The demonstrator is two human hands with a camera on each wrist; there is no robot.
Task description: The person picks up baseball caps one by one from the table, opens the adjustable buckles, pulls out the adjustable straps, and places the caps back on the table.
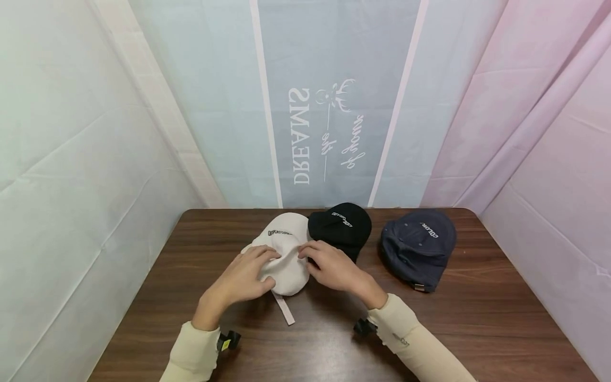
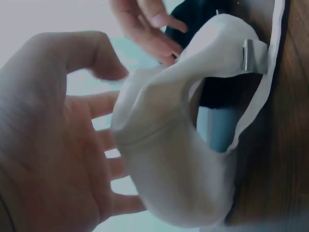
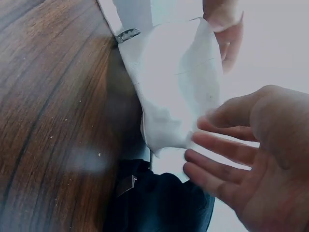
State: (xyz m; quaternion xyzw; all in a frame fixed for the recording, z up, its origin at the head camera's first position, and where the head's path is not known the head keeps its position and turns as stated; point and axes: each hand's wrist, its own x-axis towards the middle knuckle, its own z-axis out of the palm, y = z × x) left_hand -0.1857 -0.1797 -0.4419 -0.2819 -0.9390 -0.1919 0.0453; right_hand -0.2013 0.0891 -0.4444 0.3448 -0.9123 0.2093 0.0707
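touching white cap: left hand, right hand

head: above, forward-down, wide | 2 wrist views: close, sideways | shared: white cap

Black cap: “COLORADO”; navy cap: “COLOR”; backdrop: “DREAMS”, “of your”

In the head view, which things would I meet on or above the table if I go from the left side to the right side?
Left hand → white cap → black cap → dark blue cap. The right hand overlaps the black cap's place, so I leave it out.
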